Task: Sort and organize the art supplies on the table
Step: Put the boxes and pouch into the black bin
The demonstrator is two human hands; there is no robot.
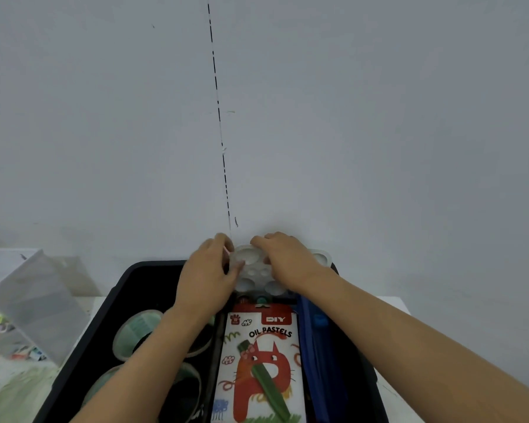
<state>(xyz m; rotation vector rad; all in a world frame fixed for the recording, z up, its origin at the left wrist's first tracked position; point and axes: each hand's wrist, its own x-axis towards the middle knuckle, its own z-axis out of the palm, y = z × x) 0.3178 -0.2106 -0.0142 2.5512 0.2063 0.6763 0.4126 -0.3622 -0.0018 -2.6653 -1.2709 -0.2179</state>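
Left hand (209,270) and right hand (287,264) are both gripping the palette (254,268) mid-frame; keeping it level while seating it in the bin (135,270) seems best.

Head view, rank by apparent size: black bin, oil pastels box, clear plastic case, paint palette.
1. black bin
2. oil pastels box and clear plastic case: look alike, not ranked
3. paint palette, partly covered

The left hand (209,276) and right hand (283,261) cover much of the white palette (254,271) at the black tray's (116,288) far end. Inside the tray, the left forearm (153,355) hides part of the green rolls (135,325); the oil pastels box (263,361) runs off frame.
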